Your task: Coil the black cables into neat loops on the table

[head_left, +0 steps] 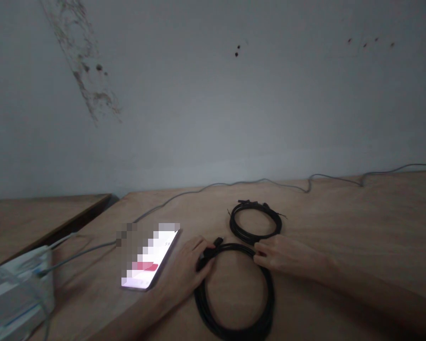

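A large coil of black cable (pixel 270 303) lies on the wooden table near the front. At its upper left, my left hand (pixel 190 263) has its fingers and thumb wrapped round the cable strands. A dark cable plug (pixel 217 242) pokes out just past those fingers. My right hand (pixel 274 253) is closed on the upper right of the same coil, its fingertips curled over the strands. Just beyond, a smaller coil of black cable (pixel 233 227) rests flat, with short ends sticking out at its sides; its near edge is close to my right fingers.
Left of my hands lies a phone (pixel 163 255) with a lit, partly blurred screen. A white box-like object (pixel 46 270) with cords stands at the left edge. One thin grey cord (pixel 213 184) runs along the back of the table (pixel 358 227), below a stained wall (pixel 270 109).
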Demonstrator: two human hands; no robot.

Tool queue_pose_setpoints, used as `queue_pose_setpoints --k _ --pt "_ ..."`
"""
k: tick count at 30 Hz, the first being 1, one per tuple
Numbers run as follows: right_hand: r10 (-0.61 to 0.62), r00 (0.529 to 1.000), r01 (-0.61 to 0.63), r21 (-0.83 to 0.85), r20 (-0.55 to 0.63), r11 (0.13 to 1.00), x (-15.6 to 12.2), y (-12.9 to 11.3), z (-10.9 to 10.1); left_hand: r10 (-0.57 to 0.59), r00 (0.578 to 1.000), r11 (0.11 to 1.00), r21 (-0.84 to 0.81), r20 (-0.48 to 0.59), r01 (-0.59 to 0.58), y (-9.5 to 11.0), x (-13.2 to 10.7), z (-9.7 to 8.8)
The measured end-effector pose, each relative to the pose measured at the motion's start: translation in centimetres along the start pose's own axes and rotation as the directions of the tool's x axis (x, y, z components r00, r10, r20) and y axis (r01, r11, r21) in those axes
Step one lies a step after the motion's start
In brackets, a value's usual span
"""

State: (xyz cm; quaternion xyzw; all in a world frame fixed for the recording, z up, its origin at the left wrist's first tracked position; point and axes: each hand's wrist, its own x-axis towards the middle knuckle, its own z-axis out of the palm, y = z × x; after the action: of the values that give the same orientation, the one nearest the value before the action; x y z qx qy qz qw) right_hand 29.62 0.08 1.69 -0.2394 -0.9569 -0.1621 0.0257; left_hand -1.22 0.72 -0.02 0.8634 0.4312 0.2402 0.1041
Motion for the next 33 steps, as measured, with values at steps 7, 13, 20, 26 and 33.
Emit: queue_pose_setpoints --k 7,13,20,26,33 --pt "-0.102 0.993 0.098 -0.063 -0.061 0.993 -0.4 1.2 1.1 0.004 1.0 1.0 -0.001 0.002 -0.004 0.2 0.0 -0.2" --pt "0.139 0.99 -0.125 0.28 -0.032 0.952 -0.2 1.2 -0.5 -0.013 1.0 1.0 0.008 -0.005 0.013 0.3 -0.1 -0.2" --pt "0.528 0.808 -0.564 0.604 0.262 0.563 0.6 0.6 -0.5 -0.021 1.0 1.0 0.017 0.006 0.021 0.6 -0.1 -0.4" --pt "0.477 0.738 -0.652 0.684 0.476 0.326 1.1 0.8 -0.1 -0.019 1.0 1.0 0.024 0.002 0.019 0.7 0.0 -0.4" --pt "0.513 0.722 -0.673 0.643 0.464 0.366 1.6 0.9 -0.8 -0.007 1.0 1.0 0.002 0.001 0.007 0.4 -0.1 -0.3"
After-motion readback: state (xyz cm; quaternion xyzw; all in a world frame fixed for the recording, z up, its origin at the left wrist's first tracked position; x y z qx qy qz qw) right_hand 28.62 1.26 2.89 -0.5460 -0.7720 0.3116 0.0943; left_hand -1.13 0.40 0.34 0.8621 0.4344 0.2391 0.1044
